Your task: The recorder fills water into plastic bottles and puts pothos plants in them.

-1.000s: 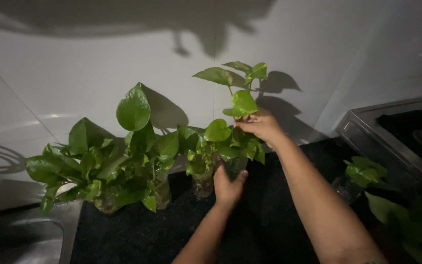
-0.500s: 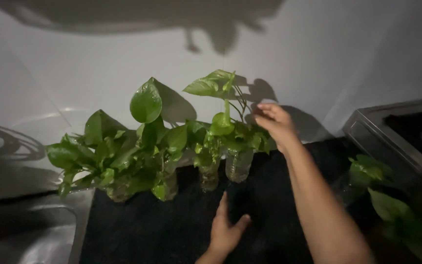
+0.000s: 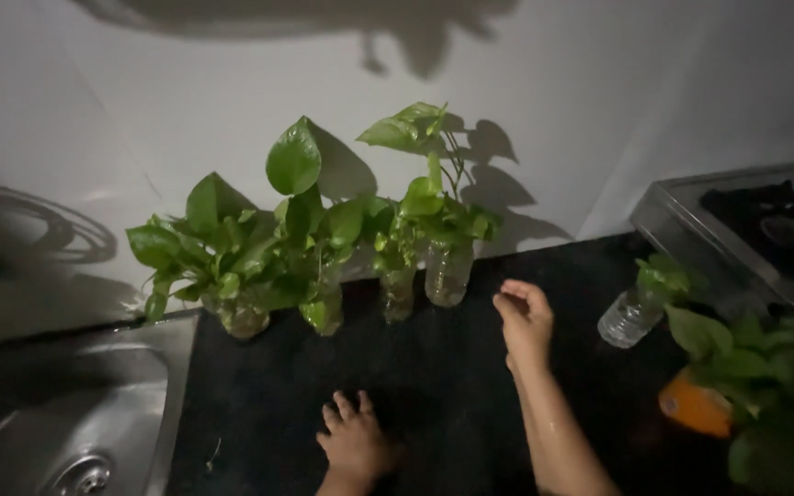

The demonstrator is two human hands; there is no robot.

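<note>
Hands empty: left [image 3: 353,443] flat on counter; right [image 3: 526,317] loosely curled near leafy bottled plant [image 3: 448,248].

A single head-worn camera looks down and forward from the person's own standpoint, over the dark, flat-topped bench [image 3: 434,367] toward the plain white wall [image 3: 599,110] behind it. It sits close, within arm's reach, with both forearms entering from the lower edge. The stainless steel sink [image 3: 66,413] lies lower left, the glass-topped gas stove [image 3: 746,220] at right.
</note>
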